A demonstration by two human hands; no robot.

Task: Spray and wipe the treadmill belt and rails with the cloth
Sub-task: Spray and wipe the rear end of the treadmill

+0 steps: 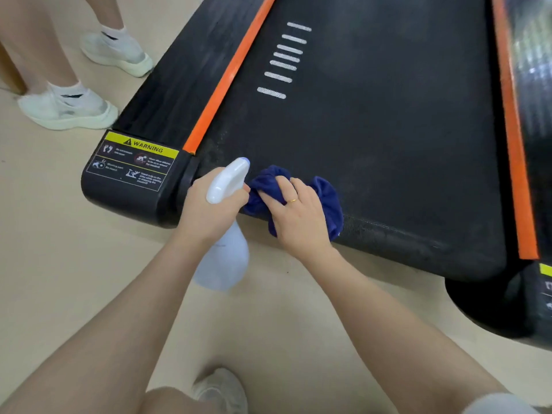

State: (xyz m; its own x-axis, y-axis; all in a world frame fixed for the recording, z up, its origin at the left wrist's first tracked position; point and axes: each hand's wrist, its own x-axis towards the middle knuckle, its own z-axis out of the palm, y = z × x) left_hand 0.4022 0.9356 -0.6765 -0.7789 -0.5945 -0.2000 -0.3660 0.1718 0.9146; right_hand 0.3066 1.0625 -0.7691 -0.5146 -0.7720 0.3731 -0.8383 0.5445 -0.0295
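Observation:
The black treadmill belt (373, 121) runs away from me between a left orange rail strip (230, 73) and a right orange rail strip (512, 130). A white spray bottle (224, 255) is gripped round its neck by my left hand (209, 210), its nozzle over the belt's near left corner. My right hand (298, 216) presses and grips a bunched dark blue cloth (328, 201) on the belt's near edge, just right of the bottle. The cloth's middle is hidden under that hand.
The black left side rail (176, 82) ends in a cap with a yellow warning label (134, 162). Another person's legs in white shoes (68, 112) stand on the beige floor beside the left rail. My own shoe (221, 389) is at the bottom.

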